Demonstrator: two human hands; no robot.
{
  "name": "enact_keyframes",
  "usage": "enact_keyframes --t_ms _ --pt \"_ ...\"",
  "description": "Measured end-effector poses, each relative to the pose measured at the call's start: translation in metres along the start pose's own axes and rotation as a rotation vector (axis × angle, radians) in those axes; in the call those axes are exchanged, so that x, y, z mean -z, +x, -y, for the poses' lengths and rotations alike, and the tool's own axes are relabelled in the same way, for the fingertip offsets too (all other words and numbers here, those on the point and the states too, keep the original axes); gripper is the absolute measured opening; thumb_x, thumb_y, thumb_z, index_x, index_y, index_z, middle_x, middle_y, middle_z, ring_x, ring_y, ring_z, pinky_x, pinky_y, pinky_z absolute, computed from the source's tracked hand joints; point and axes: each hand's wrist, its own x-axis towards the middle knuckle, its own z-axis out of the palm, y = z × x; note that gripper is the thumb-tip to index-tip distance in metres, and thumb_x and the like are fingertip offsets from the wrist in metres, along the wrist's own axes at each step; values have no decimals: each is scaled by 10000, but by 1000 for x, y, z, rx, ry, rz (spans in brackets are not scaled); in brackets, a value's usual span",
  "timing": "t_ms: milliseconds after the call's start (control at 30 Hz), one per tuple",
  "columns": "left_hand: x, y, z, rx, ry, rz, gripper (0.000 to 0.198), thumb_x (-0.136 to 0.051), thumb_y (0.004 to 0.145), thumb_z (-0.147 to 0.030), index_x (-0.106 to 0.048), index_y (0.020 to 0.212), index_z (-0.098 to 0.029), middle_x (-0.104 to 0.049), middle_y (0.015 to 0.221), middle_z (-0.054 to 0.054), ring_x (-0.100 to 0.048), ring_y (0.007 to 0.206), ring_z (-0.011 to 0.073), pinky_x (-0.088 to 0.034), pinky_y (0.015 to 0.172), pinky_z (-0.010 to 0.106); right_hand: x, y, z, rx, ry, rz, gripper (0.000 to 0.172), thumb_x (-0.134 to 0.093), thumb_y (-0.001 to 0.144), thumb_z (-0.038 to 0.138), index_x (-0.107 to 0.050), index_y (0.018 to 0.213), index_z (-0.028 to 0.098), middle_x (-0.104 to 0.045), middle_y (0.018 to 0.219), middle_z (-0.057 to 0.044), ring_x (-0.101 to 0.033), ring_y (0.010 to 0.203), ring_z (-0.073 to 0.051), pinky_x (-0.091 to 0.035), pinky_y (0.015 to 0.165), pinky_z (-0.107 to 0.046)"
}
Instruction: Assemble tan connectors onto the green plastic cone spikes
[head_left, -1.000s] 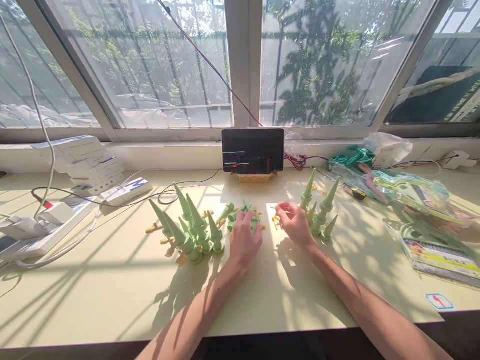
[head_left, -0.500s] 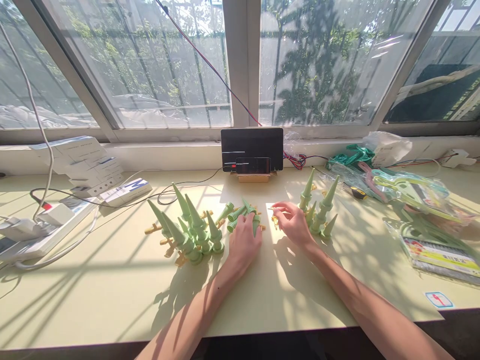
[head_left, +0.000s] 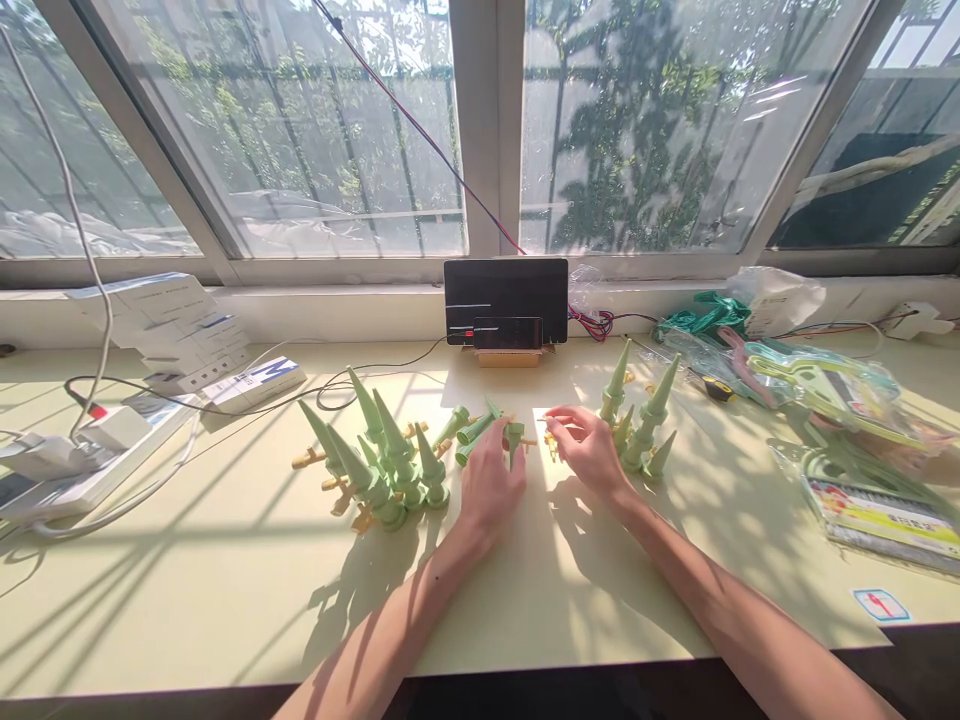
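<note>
My left hand [head_left: 491,480] rests on the pale table, its fingers closed round a green cone-shaped spike [head_left: 514,438] that stands up from a small pile of lying spikes [head_left: 469,427]. My right hand [head_left: 589,445] sits just right of it, thumb and fingers pinched on a small yellow part [head_left: 553,437]. A cluster of upright green spikes with yellow pegs [head_left: 379,455] stands to the left of my left hand. Another group of standing spikes [head_left: 637,410] is right behind my right hand.
A dark tablet with a phone leaning on it [head_left: 506,305] stands at the window sill. A power strip with cables [head_left: 82,450] and booklets [head_left: 176,325] lie at the left. Plastic bags with packaged goods [head_left: 817,385] fill the right side.
My left hand has drawn back slightly and tipped one green spike upright out of the pile. My right hand has stayed in place with its pinch.
</note>
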Motion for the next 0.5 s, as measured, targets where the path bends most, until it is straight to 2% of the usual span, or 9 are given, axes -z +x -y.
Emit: enact_keyframes --t_ms 167,300,500 --pt "2 3 -3 121 -296 -29 333 -547 902 -304 -530 1222 -215 -649 922 26 -464 452 75 -429 515 257 0 -1 2 10 13 -17 339 -662 852 492 -703 947 169 -674 835 -70 -602 558 -146 -458 417 -246" --pt "1 3 -4 176 -405 -22 339 -545 908 -327 -513 1227 -215 -642 983 40 -425 410 45 -374 445 235 -1 -3 4 32 19 -10 336 -647 871 487 -693 944 162 -668 827 -70 -610 586 -151 -468 447 -252" --pt "1 3 -5 198 -440 0 326 -539 914 -333 -509 1218 -221 -634 995 41 -436 422 42 -347 416 219 -2 -5 4 89 -29 18 322 -613 901 471 -684 958 163 -688 855 -82 -630 639 -167 -481 507 -272"
